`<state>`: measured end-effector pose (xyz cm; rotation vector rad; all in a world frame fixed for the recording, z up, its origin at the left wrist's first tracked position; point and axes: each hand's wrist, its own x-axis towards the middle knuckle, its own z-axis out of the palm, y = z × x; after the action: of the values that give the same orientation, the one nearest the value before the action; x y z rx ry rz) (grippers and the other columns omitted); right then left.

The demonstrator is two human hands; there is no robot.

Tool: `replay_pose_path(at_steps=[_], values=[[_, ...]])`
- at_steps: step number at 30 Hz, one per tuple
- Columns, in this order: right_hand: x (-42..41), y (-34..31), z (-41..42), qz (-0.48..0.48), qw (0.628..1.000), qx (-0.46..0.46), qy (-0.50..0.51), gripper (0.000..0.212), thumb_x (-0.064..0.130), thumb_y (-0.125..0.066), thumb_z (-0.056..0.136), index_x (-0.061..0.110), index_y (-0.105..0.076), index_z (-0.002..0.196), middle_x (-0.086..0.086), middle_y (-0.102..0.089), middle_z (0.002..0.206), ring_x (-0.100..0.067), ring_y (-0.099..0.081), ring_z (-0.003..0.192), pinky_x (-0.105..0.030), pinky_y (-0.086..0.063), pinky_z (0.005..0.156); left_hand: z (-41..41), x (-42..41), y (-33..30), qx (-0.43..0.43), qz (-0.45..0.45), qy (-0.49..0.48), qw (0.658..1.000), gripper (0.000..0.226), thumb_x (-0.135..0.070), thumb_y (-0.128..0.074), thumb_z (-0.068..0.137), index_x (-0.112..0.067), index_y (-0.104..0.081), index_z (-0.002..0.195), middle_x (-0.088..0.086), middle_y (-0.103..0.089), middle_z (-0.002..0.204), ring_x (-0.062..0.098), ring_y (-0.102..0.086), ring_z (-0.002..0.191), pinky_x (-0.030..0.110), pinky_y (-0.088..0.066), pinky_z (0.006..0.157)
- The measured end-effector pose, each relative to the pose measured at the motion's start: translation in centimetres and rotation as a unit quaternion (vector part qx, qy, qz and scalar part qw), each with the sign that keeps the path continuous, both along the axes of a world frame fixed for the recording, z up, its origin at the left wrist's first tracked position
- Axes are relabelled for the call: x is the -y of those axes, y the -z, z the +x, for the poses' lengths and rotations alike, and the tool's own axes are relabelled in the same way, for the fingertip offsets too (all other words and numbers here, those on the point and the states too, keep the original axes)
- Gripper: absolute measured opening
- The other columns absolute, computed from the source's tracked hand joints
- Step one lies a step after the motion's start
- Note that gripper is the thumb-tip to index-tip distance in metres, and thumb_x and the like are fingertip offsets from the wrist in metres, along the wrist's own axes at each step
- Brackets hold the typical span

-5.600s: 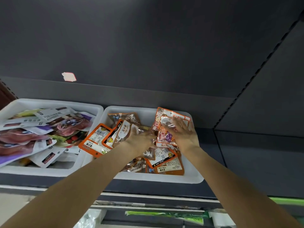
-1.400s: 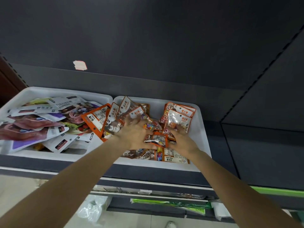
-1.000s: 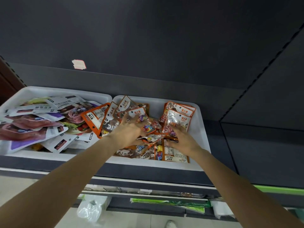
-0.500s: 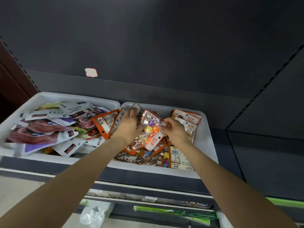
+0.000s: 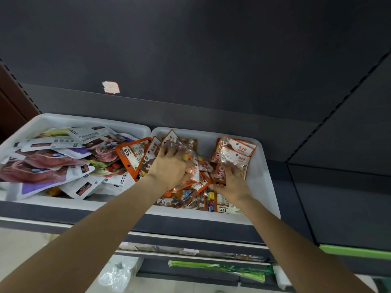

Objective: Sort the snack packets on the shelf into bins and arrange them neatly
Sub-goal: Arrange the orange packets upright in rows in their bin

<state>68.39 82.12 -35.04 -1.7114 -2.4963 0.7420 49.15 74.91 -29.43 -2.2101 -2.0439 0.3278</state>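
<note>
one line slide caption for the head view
Both hands, left hand and right hand, sort orange snack packets in the right white bin.

Pale sticker (image 5: 110,87) stuck on the dark back panel (image 5: 190,49), far left. Brown upright (image 5: 12,106) at the far-left edge. Green strip (image 5: 355,252) low right; crumpled clear plastic bag (image 5: 118,275) and green packets (image 5: 218,267) below, near.

Two white bins side by side on shelf. Left bin (image 5: 135,129): heap of large white-purple packets (image 5: 44,163), jumbled. Right bin (image 5: 261,176): small orange packets (image 5: 131,153) loose at left, a few upright packets (image 5: 234,157) at back right.
</note>
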Motion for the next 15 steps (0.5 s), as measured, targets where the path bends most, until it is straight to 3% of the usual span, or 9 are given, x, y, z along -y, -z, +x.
replay_pose_path(at_steps=[4,7,12,15], values=[[0.3,0.0,-1.2,-0.038,0.997,0.064,-0.022,0.119,0.065,-0.066,0.071,0.02,0.01,0.151,-0.011,0.018,0.157,-0.035,0.014,0.144,-0.052,-0.015,0.115,0.6,-0.2,0.1,0.004,-0.043,-0.029,0.999,0.075,-0.071,-0.051,0.08,-0.033,-0.034,0.142,0.017,-0.027,0.151,0.04,-0.018,0.141,0.058,-0.014,0.114],[0.8,0.4,-2.0,-0.035,0.993,0.107,-0.027,0.134,0.069,-0.07,0.064,0.017,0.019,0.148,-0.014,0.025,0.154,-0.038,0.022,0.142,-0.054,-0.017,0.114,0.8,-0.2,0.8,-0.007,-0.057,-0.034,0.998,0.087,-0.068,-0.062,0.074,-0.031,-0.024,0.144,0.019,-0.018,0.153,0.042,-0.013,0.142,0.058,-0.016,0.114],[0.8,0.1,-1.3,-0.018,0.989,0.136,-0.05,0.121,0.045,-0.073,0.076,0.018,0.02,0.148,-0.013,0.022,0.155,-0.037,0.017,0.143,-0.052,-0.027,0.111,0.6,-0.2,1.2,0.009,-0.051,-0.039,0.998,0.085,-0.058,-0.067,0.077,-0.032,-0.021,0.144,0.018,-0.014,0.154,0.042,-0.013,0.142,0.057,-0.018,0.115],[0.4,-0.8,-0.2,-0.003,0.992,0.116,-0.051,0.112,0.027,-0.074,0.078,0.022,0.012,0.15,-0.012,0.009,0.157,-0.036,-0.007,0.145,-0.048,-0.035,0.108,0.6,-0.2,1.2,0.017,-0.052,-0.043,0.998,0.085,-0.057,-0.066,0.077,-0.032,-0.021,0.144,0.017,-0.015,0.154,0.041,-0.014,0.142,0.056,-0.019,0.115]])
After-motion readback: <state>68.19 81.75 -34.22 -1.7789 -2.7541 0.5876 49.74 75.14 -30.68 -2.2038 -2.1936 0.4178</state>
